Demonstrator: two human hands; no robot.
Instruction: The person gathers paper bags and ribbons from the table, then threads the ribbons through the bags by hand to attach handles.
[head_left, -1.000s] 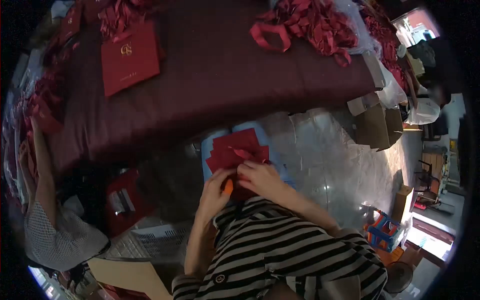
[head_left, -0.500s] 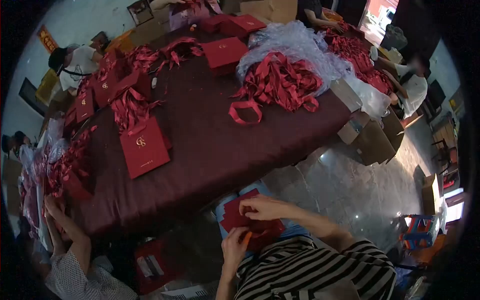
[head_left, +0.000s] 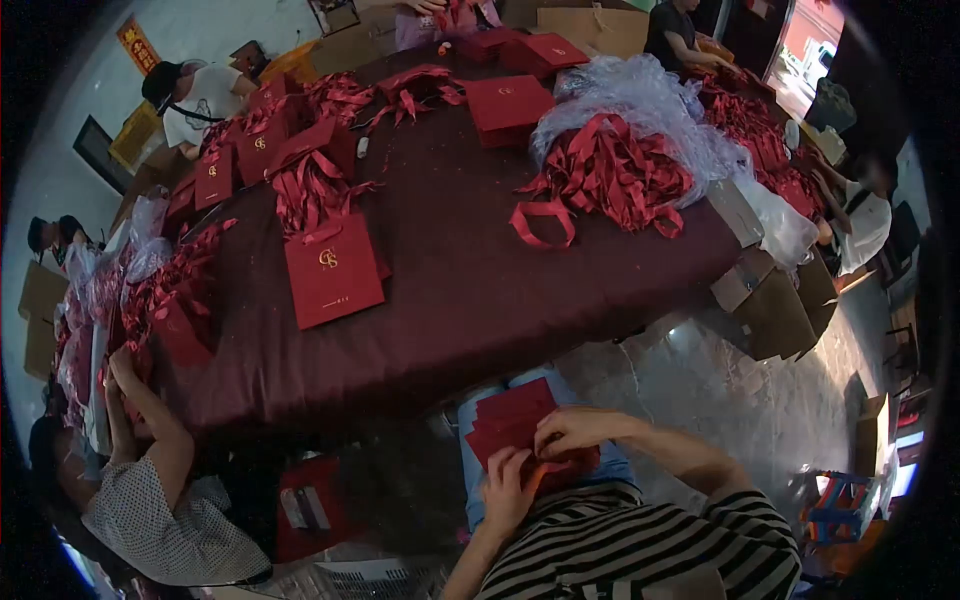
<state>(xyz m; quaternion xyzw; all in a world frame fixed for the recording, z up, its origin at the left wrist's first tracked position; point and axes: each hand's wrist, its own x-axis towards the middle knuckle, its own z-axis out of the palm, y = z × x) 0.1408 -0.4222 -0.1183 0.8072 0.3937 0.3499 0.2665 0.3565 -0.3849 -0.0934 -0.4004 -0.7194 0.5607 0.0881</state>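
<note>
Stack of flat red pieces [head_left: 508, 412] lies on the lap [head_left: 617, 470]; left hand [head_left: 507, 488] and right hand [head_left: 577, 429] curl over its near part, can't tell exact grip. I'd keep it steady, touch light, no creases. Worktop [head_left: 450, 210] beyond.

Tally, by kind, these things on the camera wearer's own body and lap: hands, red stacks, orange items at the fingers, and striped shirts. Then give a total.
Hands: 2 (left hand, right hand)
Red stacks: 1, its pieces overlap
Orange items: 1
Striped shirts: 1
Total: 5
</note>
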